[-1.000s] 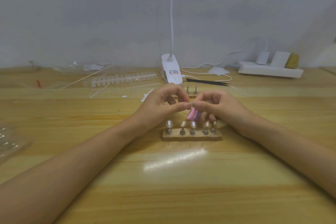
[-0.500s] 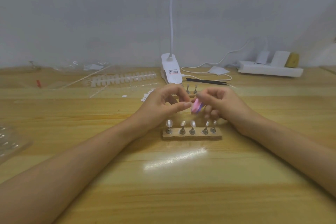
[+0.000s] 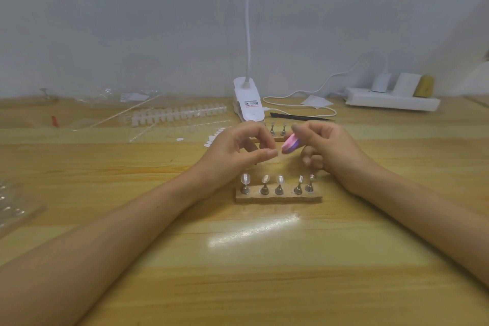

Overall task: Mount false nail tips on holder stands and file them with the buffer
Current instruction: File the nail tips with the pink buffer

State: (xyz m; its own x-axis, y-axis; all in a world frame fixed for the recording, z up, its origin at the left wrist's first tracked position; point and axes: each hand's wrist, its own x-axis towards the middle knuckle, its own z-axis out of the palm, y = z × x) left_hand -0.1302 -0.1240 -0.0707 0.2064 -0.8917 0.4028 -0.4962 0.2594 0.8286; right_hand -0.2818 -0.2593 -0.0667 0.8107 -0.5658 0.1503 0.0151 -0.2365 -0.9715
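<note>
While the pink buffer [image 3: 290, 143] is pinched by the fingers [image 3: 297, 128] of the right hand [image 3: 333, 151], the left hand [image 3: 232, 153] is curled finger-to-thumb, and its hold cannot be told.
The buffer is judged light and spongy, best gripped by its end. Thin, brittle-looking nail tips [image 3: 279, 179] are mounted on holder stands [image 3: 264, 189] just below the hands, easily knocked, with a clip lamp [image 3: 248, 107] behind.
</note>
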